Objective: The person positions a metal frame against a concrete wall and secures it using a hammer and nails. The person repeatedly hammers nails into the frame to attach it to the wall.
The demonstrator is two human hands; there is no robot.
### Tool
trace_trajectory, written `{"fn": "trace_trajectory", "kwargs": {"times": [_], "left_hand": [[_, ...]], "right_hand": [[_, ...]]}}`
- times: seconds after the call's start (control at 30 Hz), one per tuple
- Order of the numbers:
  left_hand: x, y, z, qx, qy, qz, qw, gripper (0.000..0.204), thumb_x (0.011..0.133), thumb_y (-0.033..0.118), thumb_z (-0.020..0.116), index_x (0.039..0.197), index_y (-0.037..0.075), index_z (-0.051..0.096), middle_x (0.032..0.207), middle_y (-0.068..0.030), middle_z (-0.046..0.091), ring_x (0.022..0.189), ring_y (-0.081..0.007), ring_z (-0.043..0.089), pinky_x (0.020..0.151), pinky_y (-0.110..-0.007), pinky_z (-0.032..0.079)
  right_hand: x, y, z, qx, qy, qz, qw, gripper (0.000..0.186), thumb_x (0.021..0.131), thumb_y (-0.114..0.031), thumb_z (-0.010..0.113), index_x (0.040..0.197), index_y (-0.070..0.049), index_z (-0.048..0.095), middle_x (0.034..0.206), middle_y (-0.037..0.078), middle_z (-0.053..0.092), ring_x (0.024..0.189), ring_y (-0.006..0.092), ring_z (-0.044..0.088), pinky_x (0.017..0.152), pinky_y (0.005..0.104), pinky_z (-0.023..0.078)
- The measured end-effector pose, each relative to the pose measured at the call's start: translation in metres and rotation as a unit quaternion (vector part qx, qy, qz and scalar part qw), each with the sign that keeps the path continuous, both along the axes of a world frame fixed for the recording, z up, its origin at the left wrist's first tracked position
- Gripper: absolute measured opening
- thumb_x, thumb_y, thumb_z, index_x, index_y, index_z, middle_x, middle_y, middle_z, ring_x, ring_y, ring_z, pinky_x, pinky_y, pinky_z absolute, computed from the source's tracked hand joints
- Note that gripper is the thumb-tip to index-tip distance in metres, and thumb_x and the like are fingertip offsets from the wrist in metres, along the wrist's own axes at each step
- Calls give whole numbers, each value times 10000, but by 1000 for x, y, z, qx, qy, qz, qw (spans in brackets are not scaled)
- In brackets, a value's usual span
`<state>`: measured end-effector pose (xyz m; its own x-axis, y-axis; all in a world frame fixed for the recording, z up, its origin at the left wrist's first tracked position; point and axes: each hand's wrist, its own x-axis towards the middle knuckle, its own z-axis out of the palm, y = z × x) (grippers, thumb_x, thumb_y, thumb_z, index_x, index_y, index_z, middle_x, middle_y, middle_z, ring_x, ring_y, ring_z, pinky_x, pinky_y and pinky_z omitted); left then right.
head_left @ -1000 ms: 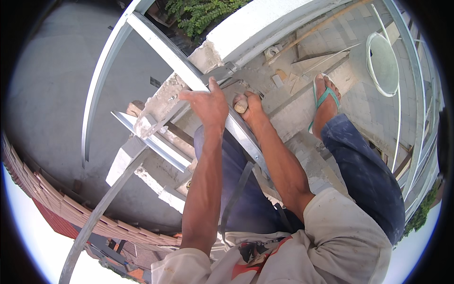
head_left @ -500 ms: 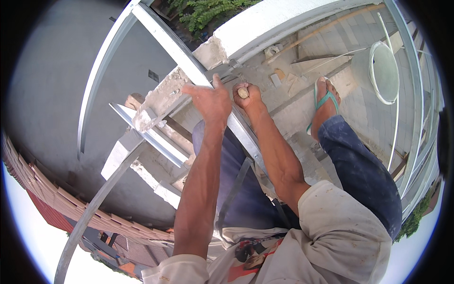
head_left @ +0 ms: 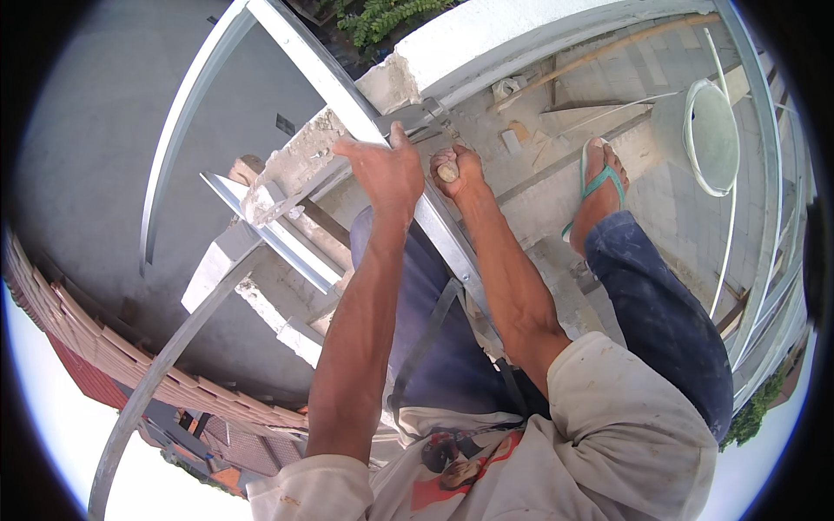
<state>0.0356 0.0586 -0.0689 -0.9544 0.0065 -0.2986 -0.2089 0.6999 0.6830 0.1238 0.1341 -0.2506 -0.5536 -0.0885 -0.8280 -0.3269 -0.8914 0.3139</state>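
High above a grey paved yard, a person looks straight down past their own body at a long pale metal rail (head_left: pixel 452 247) that slants from the upper left toward the waist. Both bare forearms reach forward along it. The left hand (head_left: pixel 387 169) lies palm down on the rail, fingers together and curled over its far edge, thumb spread to the left. Just beside it, the right hand (head_left: pixel 459 169) is closed in a fist, fingers clamped on a small pale rounded object (head_left: pixel 447 172) whose exact kind cannot be told; the fist sits against the right side of the same rail. Directly beyond the hands, the rail meets a broken, crumbling concrete wall top (head_left: pixel 300 165), with a thick white parapet (head_left: pixel 521 39) running off to the right. A second, shorter metal strip (head_left: pixel 278 234) crosses below the wall top on the left. The person's right foot, in a green sandal (head_left: pixel 595 187), stands on a tiled floor (head_left: pixel 678 217) at the right, near a white hoop (head_left: pixel 711 135). Green leaves (head_left: pixel 382 16) show at the top edge.
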Motion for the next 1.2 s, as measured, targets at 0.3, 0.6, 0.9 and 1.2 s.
{"fn": "trace_trajectory", "kwargs": {"times": [0.3,0.6,0.9,1.2], "left_hand": [[0,1,-2,4,0,2,1000,647,962,202,690,1282,-145,248,1194,-456,501,1162,-570,548,1036,-553,400],[1,0,-6,12,10,3,1000,655,961,197,694,1286,-159,251,1184,-452,505,1153,-562,554,1031,-546,401],[-1,1,0,20,3,4,1000,646,956,189,700,1279,-161,265,1175,-433,515,1156,-550,559,1025,-538,411],[1,-2,-5,-11,17,1,1000,724,957,190,699,1337,-184,209,1223,-448,495,1179,-555,547,1048,-540,399]], "right_hand": [[-28,6,7,3,-122,-31,992,274,1079,-268,363,947,-42,443,743,60,493,573,194,511,529,329,531],[-4,-1,-5,-9,-219,-78,973,254,1067,-252,386,935,-50,465,749,73,519,565,193,522,539,317,547],[17,4,2,-29,-86,-23,996,312,1079,-301,403,889,-62,464,671,40,489,540,177,528,474,286,499],[15,0,-9,-28,67,5,997,297,1084,-228,339,877,-57,466,653,27,483,549,173,530,509,320,537]]}}
